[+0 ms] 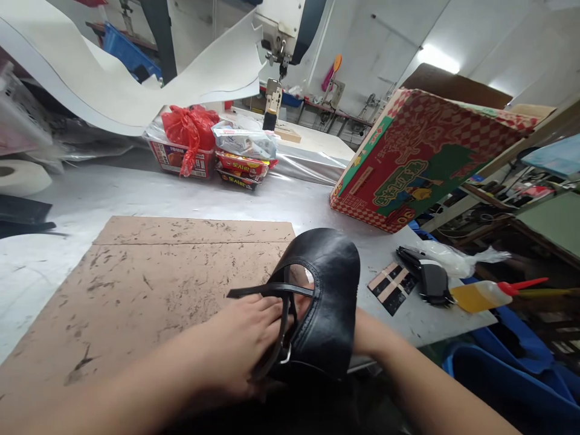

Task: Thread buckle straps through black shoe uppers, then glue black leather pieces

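Note:
A black leather shoe upper with narrow straps and a small metal buckle is held up at the near edge of the table. My left hand is closed at its strap side, with the fingers curled in behind the straps. The loose end of one strap points left over the cardboard. My right hand reaches behind the upper and grips it from there; only a bit of it shows through the opening, and the rest is hidden by the leather.
A stained cardboard sheet covers the table's near left. Food packs and a red plastic bag stand behind it. Toward the right are a tilted printed carton, a black brush, a yellow glue bottle and blue bins.

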A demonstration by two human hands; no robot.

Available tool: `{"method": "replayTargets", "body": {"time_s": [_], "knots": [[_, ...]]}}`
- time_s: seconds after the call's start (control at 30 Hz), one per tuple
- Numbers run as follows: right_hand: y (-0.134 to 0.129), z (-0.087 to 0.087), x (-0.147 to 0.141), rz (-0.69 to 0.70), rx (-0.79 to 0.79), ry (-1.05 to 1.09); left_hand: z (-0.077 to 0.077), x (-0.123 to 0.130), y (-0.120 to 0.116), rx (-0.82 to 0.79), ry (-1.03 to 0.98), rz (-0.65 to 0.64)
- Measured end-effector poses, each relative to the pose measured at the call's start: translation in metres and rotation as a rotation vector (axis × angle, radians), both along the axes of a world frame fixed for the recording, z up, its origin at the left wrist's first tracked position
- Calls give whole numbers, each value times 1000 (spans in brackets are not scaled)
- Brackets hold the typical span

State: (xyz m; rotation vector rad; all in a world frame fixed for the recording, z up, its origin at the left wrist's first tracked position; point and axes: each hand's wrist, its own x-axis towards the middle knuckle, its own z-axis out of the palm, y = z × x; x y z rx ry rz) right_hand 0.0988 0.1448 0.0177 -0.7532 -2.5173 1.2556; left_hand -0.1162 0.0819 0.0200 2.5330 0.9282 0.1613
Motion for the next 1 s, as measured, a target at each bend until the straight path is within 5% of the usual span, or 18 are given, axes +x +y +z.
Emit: {"method": "replayTargets", "body": {"time_s": [0.13,0.47,0.7,0.83,1.0], "knots": [[-38,6,7,282,274,-4,-10,-1,15,51,-54,-70],[-44,8,-10,290,302,206,-11,-6,19,-16,-102,-147],[-56,-6,-3,98,563,260,-12,-8,28,-28,-104,-71],[-46,5,-3,-23,290,291,1,-6,22,-14,-138,24],[-36,18,-11,-371,-229,556,24,17,-10,-179,-588,327]]}}
